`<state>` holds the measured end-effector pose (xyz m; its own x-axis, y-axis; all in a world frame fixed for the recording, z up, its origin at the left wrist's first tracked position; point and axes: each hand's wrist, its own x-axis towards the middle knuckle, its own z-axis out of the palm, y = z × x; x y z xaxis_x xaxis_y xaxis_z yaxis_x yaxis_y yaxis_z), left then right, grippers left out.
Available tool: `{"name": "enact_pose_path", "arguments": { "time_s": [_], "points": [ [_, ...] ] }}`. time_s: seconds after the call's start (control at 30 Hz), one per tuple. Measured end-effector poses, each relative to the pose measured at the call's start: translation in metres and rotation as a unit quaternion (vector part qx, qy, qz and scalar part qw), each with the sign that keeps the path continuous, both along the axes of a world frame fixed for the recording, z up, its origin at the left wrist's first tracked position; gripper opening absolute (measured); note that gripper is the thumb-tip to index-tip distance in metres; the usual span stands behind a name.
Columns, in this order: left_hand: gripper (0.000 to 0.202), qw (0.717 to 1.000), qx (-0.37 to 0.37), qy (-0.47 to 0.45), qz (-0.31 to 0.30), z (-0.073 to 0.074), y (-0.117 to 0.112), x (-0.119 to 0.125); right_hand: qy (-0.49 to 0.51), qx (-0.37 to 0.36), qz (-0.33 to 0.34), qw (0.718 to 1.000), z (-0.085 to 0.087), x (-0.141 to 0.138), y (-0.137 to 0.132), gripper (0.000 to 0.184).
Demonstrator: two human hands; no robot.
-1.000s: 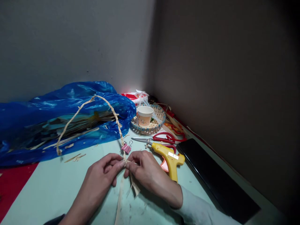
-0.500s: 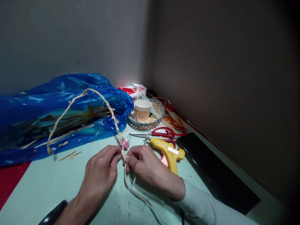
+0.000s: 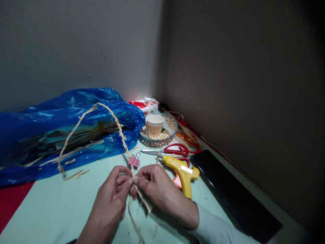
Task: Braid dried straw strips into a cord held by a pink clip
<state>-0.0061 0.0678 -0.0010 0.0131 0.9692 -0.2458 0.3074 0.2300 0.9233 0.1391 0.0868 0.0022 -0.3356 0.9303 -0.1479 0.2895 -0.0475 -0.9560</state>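
Observation:
A braided straw cord [image 3: 115,121] arches up from the pale green table [image 3: 50,206] and comes down between my hands. My left hand [image 3: 111,200] and my right hand [image 3: 157,191] both pinch the cord's unbraided end, fingertips touching. Loose flat straw strips [image 3: 138,210] trail from the pinch toward me. A pink binder clip [image 3: 133,161] grips the braid just above my fingers.
A blue plastic bag [image 3: 50,132] of straw strips lies at the left. A yellow glue gun [image 3: 184,174] and red scissors [image 3: 175,150] lie right of my hands. A paper cup [image 3: 154,124] stands in a woven tray [image 3: 167,135]. A black flat slab [image 3: 228,189] lies along the right wall.
My hands stayed pinched on the cord while working the strips. The loose strips shifted beneath them, and the braid's arch swayed slightly.

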Motion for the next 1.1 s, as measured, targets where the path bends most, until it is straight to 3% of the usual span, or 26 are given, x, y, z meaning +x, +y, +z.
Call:
{"name": "enact_pose_path", "arguments": {
  "time_s": [0.1, 0.17, 0.27, 0.37, 0.53, 0.73, 0.97, 1.1],
  "points": [
    [0.03, 0.996, -0.056, -0.075, 0.013, 0.0, 0.0, -0.001, -0.022, 0.005, 0.003, 1.0, -0.001, 0.0, 0.0, 0.025],
    [0.025, 0.995, -0.063, -0.078, -0.021, 0.002, 0.005, -0.005, -0.049, 0.027, 0.002, 0.998, -0.001, -0.001, -0.001, 0.025],
    [0.011, 0.995, -0.011, 0.031, -0.093, 0.007, 0.013, -0.015, -0.073, 0.055, 0.011, 0.996, 0.001, 0.0, -0.003, 0.026],
    [0.022, 0.975, 0.061, 0.174, -0.125, 0.011, 0.015, -0.02, -0.106, 0.07, 0.012, 0.992, 0.003, 0.001, -0.007, 0.029],
    [0.027, 0.959, 0.106, 0.225, -0.136, 0.012, 0.011, -0.018, -0.146, 0.09, 0.019, 0.985, 0.004, 0.002, -0.007, 0.026],
    [0.024, 0.974, 0.061, 0.193, -0.106, 0.01, 0.013, -0.017, -0.154, 0.102, 0.012, 0.983, 0.005, 0.002, -0.005, 0.025],
    [0.03, 0.995, -0.046, 0.058, -0.061, 0.004, 0.019, -0.021, -0.16, 0.1, 0.015, 0.982, 0.001, 0.0, -0.005, 0.025],
    [0.027, 0.996, -0.053, 0.053, -0.053, 0.0, 0.02, -0.019, -0.16, 0.088, 0.018, 0.983, 0.007, 0.002, -0.006, 0.026]
  ]
}}
